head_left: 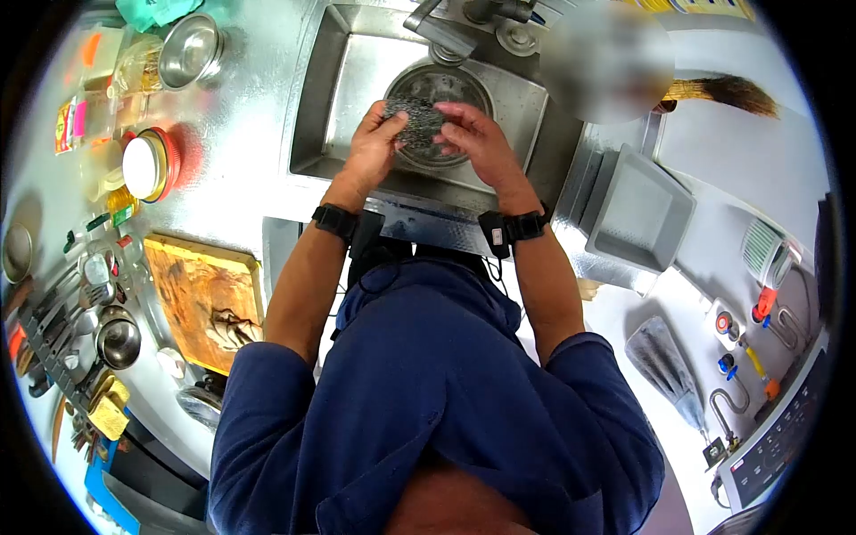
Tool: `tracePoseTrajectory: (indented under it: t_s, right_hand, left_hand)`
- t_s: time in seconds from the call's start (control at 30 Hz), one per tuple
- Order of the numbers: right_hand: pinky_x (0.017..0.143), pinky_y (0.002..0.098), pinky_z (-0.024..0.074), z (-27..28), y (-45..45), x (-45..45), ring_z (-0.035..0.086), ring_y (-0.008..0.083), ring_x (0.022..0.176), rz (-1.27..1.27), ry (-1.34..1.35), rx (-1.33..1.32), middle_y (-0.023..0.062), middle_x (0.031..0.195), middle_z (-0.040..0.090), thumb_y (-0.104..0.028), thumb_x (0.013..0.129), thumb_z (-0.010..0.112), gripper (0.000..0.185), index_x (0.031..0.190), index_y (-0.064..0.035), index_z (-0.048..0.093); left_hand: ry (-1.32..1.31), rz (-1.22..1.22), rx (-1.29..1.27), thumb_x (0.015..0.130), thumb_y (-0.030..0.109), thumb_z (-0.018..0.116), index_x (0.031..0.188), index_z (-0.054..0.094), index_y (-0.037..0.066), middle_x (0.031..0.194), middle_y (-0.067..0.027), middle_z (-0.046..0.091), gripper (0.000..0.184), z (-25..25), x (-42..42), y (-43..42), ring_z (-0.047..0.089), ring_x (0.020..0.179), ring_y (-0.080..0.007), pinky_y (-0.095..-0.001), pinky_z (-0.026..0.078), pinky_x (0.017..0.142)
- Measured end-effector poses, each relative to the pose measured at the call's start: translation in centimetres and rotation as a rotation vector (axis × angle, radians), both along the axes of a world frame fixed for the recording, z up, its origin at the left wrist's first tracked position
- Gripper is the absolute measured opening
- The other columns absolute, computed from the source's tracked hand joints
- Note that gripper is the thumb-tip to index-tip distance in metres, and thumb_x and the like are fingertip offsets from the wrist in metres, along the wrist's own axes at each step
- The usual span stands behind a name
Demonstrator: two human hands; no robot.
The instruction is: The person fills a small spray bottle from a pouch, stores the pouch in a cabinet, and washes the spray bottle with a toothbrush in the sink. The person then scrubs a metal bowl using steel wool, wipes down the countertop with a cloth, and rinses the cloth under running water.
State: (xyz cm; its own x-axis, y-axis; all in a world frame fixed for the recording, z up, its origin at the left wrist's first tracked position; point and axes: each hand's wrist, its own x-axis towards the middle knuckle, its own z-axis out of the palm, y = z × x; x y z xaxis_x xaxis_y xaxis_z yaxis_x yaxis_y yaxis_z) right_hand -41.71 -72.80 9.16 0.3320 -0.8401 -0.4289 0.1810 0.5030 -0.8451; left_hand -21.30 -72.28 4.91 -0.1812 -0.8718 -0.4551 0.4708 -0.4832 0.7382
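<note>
A dark grey, mesh-like scouring pad [413, 122] is held over the sink by my left hand [374, 147], its thumb lying across the near face. At the pad's right edge is my right hand [480, 143], fingers stretched out and slightly apart; whether the fingertips touch the pad I cannot tell. Beneath both hands, a round metal bowl [477, 86] rests in the steel sink [357, 67]. The hands and pad hide part of the bowl. A tap [443, 37] reaches over the sink from its far edge.
To the left stand a steel bowl [190, 51], jars with a white lid [143, 168] and a wooden cutting board [201, 281] with dark-and-white pieces on it. On the right are a grey tub [642, 209] and a broom [731, 94].
</note>
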Motion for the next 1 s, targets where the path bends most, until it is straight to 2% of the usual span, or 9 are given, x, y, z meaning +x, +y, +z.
tracePoseTrajectory:
  t_s: [0.07, 0.1, 0.13, 0.2, 0.3, 0.43, 0.5, 0.73, 1.0]
  right_hand:
    - [0.078, 0.0271, 0.0522, -2.0, -0.3, -1.4, 0.065, 0.0141, 0.095, 0.071, 0.235, -0.059, 0.0059, 0.103, 0.066, -0.019, 0.095, 0.063, 0.033, 0.125, -0.0057, 0.061]
    - [0.08, 0.0274, 0.0526, -3.5, -0.2, -2.3, 0.065, 0.015, 0.099, 0.149, 0.478, -0.11, 0.0074, 0.105, 0.066, -0.022, 0.094, 0.065, 0.037, 0.126, -0.0049, 0.061]
    - [0.08, 0.0274, 0.0526, -5.3, -0.1, -3.3, 0.065, 0.015, 0.099, 0.135, 0.474, -0.106, 0.0074, 0.105, 0.066, -0.022, 0.094, 0.065, 0.037, 0.126, -0.0049, 0.061]
    - [0.082, 0.0291, 0.0531, -8.0, 0.0, -5.0, 0.065, 0.0178, 0.1, 0.109, 1.042, 0.02, 0.01, 0.108, 0.066, -0.029, 0.089, 0.069, 0.048, 0.126, 0.0001, 0.059]
    - [0.084, 0.0314, 0.0535, -9.2, 0.0, -6.4, 0.065, 0.0223, 0.096, 0.208, 1.169, 0.258, 0.0127, 0.104, 0.066, -0.034, 0.086, 0.071, 0.051, 0.118, 0.0045, 0.061]
    - [0.081, 0.0324, 0.0545, -16.5, 0.9, -7.4, 0.064, 0.0247, 0.092, 0.109, 0.693, 0.468, 0.0145, 0.101, 0.064, -0.032, 0.089, 0.069, 0.043, 0.108, 0.0052, 0.061]
    - [0.07, 0.0327, 0.0536, -16.7, 0.6, -6.2, 0.064, 0.0248, 0.081, -0.17, 0.528, 0.536, 0.0145, 0.094, 0.064, -0.031, 0.09, 0.067, 0.037, 0.1, 0.0042, 0.061]
    - [0.054, 0.0346, 0.0437, -17.1, 0.5, -5.4, 0.058, 0.0194, 0.062, 0.012, 0.665, 0.455, 0.0141, 0.076, 0.063, -0.026, 0.091, 0.064, 0.032, 0.092, 0.0058, 0.06]
    - [0.041, 0.0192, 0.0392, -13.3, 3.0, -5.4, 0.054, 0.0111, 0.058, -0.346, 0.062, 0.817, 0.0073, 0.078, 0.057, -0.01, 0.094, 0.053, 0.01, 0.091, -0.0007, 0.056]
  left_hand:
    - [0.126, 0.124, 0.143, 0.095, 0.012, 0.062, 0.114, 0.058, 0.01, 0.101, -0.002, 0.067, 0.02, 0.2, 1.1, 0.2, 0.065, 0.09, -0.0134, -0.03, 0.055, 0.069]
    - [0.119, 0.141, 0.148, 0.095, 0.009, 0.055, 0.118, 0.054, 0.004, 0.107, -0.0112, 0.068, 0.023, -0.3, 1.9, 0.0, 0.069, 0.09, -0.0236, -0.0374, 0.059, 0.073]
    - [0.114, 0.128, 0.149, 0.095, 0.009, 0.055, 0.118, 0.054, 0.004, 0.107, -0.0112, 0.068, 0.023, -0.4, 2.7, 0.1, 0.069, 0.09, -0.0236, -0.0374, 0.059, 0.073]
    - [-0.019, 0.219, 0.138, 0.094, 0.007, 0.051, 0.118, 0.051, 0.003, 0.107, -0.0164, 0.067, 0.024, -0.1, 3.8, -0.1, 0.069, 0.086, -0.0281, -0.0383, 0.06, 0.071]
    - [-0.063, 0.369, 0.194, 0.097, 0.005, 0.043, 0.118, 0.051, 0.005, 0.094, -0.0152, 0.064, 0.023, 0.5, 4.8, 0.1, 0.064, 0.071, -0.0278, -0.0395, 0.057, 0.065]
    - [-0.085, 0.361, 0.201, 0.1, 0.009, 0.041, 0.118, 0.051, 0.009, 0.089, -0.0111, 0.061, 0.02, 0.0, 7.7, 0.8, 0.059, 0.067, -0.0214, -0.0397, 0.055, 0.064]
    - [-0.12, 0.384, 0.208, 0.103, 0.014, 0.041, 0.121, 0.052, 0.009, 0.09, -0.0102, 0.061, 0.022, 0.2, 8.3, 1.4, 0.058, 0.068, -0.0207, -0.0391, 0.054, 0.066]
    - [-0.151, 0.374, 0.283, 0.104, 0.024, 0.034, 0.116, 0.054, 0.006, 0.09, -0.0099, 0.061, 0.029, 1.3, 8.9, 3.2, 0.059, 0.072, -0.021, -0.0399, 0.055, 0.071]
    - [-0.09, 0.301, 0.242, 0.099, 0.013, 0.035, 0.119, 0.05, 0.004, 0.092, -0.0139, 0.061, 0.027, 1.9, 8.7, 3.0, 0.061, 0.068, -0.0238, -0.0401, 0.056, 0.066]
